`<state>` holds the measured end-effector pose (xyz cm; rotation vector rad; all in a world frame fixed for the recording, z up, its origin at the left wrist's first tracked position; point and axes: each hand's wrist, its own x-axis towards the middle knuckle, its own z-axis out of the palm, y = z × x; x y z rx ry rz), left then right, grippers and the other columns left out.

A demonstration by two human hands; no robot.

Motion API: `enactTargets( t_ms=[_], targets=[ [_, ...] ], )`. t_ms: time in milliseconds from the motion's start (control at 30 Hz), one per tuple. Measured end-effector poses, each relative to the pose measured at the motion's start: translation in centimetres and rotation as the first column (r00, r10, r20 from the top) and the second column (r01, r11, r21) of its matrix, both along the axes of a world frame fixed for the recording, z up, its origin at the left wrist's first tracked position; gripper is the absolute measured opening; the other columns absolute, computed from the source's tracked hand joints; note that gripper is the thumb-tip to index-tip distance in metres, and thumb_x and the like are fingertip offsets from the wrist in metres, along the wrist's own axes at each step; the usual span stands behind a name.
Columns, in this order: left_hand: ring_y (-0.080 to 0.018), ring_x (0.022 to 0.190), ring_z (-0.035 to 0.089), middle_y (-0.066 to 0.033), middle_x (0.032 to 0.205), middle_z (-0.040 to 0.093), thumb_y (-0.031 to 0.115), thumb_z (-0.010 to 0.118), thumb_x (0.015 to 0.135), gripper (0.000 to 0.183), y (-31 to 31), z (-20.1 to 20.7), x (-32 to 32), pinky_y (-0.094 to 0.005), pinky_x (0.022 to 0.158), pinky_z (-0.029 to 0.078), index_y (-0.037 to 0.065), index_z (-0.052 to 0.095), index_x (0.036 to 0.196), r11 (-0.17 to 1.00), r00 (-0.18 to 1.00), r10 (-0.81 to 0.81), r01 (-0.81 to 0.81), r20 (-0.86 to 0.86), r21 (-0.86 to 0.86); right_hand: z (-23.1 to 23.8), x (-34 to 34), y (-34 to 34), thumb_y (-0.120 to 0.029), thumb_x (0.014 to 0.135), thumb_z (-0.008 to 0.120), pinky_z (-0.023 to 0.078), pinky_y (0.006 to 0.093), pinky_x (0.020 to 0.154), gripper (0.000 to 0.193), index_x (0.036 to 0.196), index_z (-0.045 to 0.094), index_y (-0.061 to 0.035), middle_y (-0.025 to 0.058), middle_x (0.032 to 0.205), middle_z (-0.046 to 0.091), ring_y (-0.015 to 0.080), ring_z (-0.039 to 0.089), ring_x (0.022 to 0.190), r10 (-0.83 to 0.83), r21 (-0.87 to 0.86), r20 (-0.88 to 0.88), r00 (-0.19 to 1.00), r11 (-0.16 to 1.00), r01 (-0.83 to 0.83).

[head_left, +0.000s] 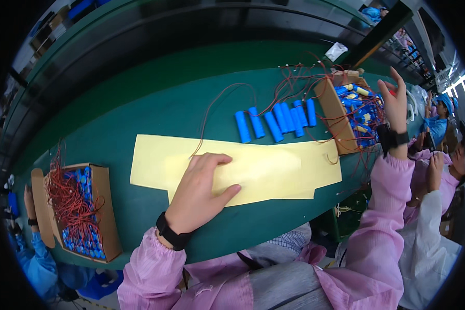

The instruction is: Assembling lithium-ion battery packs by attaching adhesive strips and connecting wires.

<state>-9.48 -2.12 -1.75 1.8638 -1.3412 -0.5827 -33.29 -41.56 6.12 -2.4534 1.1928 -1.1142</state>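
My left hand (204, 188) rests over a pale yellow sheet (274, 170) on the green table, its thumb and fingers apart and nothing visible in it. Just beyond its fingers, a thin red and black wire (207, 116) ends on the sheet. Several blue cylindrical battery cells (257, 122) with wires lie in a loose row beyond the sheet. My right hand (395, 103) is raised beside the right cardboard box (338, 124), fingers spread and holding nothing visible. Inside that box are blue wired cells (364, 113), some with pale yellow parts.
At the left stands another cardboard box (108, 212) full of blue cells and tangled red wires (75, 201). A person's blue sleeve (41, 263) shows beside it. People sit along the right side. A small white packet (336, 51) lies near the far ledge.
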Motion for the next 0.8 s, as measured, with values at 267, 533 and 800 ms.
enactTargets(
  t_ms=[267,533,800],
  targets=[
    [-0.0336,0.134,0.035,-0.0135,0.141,0.043,0.022,0.068,0.081,0.041,0.6,-1.0,-0.4,-0.0442,0.109,0.028,0.013,0.06,0.12,0.973,0.972,-0.223,0.218,0.068,0.076,-2.1,5.0,19.0,0.002,0.069,0.061,0.05,0.0348,0.08,0.036,0.102,0.067,-0.0107,0.007,0.104,0.061,0.0255,0.06,0.092,0.792,0.418,-0.521,0.318,0.561,-0.714],
    [-0.0354,0.137,0.028,-0.0142,0.146,0.036,0.024,0.059,0.089,0.036,-0.1,-1.3,-0.8,-0.0476,0.112,0.022,0.016,0.058,0.124,0.954,0.944,-0.296,0.284,0.148,0.097,-3.8,1.3,19.3,-0.005,0.072,0.058,0.052,0.0318,0.077,0.033,0.102,0.068,-0.0142,0.0042,0.109,0.06,0.0203,0.06,0.093,0.598,0.221,-0.749,0.285,0.631,-0.744],
    [-0.0357,0.138,0.027,-0.0162,0.147,0.033,0.023,0.058,0.089,0.045,-1.2,0.4,-3.3,-0.0535,0.111,0.019,0.013,0.05,0.132,0.925,0.903,-0.348,0.287,0.251,0.249,-5.1,0.2,18.4,-0.01,0.076,0.055,0.053,0.0321,0.073,0.023,0.097,0.065,-0.0106,0.0049,0.111,0.057,0.0195,0.06,0.091,0.7,0.299,-0.619,0.355,0.629,-0.718]
  ],
)
